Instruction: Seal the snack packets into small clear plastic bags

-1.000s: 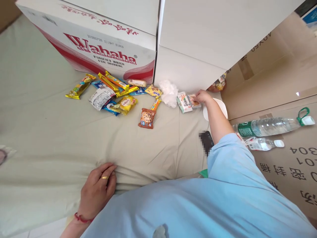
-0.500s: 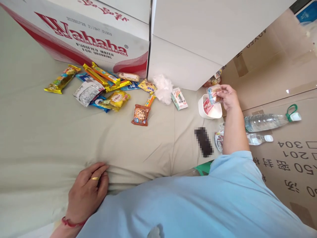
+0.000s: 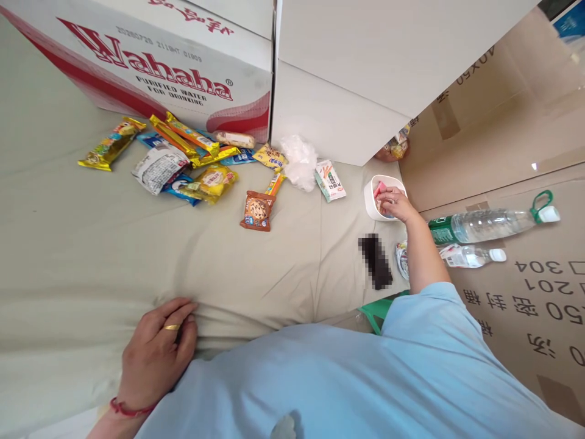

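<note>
My right hand (image 3: 395,204) reaches into a small white bowl (image 3: 371,201) at the right edge of the cloth-covered surface, fingers curled over snack packets inside it; a pink packet (image 3: 379,188) shows in the bowl. I cannot make out what the fingers grip. My left hand (image 3: 158,350), with a gold ring and a red wrist cord, rests flat on the beige cloth (image 3: 137,256) near my body, holding nothing. A white and orange snack packet (image 3: 329,180) lies just left of the bowl.
Several snack packets (image 3: 201,167) lie scattered before a Wahaha carton (image 3: 150,67) and a white box (image 3: 347,79). A crumpled plastic bag (image 3: 299,160), a dark blurred object (image 3: 375,261), two water bottles (image 3: 489,225) on cardboard and a green stool (image 3: 375,311) are nearby.
My right hand picked a packet from the cloth beside the white and orange packet, lifted it over the bowl, and has now lowered into the bowl. The left hand stayed put.
</note>
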`<state>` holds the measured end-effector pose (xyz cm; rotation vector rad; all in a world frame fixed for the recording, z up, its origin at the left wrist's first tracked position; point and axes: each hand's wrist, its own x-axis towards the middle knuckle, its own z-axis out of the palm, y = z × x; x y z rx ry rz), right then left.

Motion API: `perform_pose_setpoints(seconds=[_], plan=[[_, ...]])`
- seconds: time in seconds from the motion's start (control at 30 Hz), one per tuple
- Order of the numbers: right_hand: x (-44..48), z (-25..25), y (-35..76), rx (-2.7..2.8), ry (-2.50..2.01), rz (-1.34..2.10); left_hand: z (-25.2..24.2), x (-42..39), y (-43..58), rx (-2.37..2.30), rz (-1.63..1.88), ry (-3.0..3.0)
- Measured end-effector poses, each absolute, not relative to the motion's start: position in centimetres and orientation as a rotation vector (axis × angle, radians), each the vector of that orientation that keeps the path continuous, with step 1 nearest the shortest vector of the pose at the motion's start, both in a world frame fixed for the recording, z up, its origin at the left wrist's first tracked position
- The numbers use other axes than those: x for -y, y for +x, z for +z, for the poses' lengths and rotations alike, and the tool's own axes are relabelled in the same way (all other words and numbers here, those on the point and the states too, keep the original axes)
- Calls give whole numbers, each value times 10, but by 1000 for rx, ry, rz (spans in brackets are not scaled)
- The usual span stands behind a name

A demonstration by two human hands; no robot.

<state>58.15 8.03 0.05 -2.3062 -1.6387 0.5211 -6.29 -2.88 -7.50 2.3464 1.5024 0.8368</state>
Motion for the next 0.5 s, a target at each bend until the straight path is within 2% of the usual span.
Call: perform_pose_setpoints(seconds=[0.17,0.33,0.5], plan=[[-71,12,581,1749,-2350,479,-75,28,-64,-1493,826,2334],[-93,23,549,1516,-2223,312,-73,27,-65,-1470,798,2399],[-148,6,485,1483,-2231,457,-75,27,-66,-1463,810,2446]])
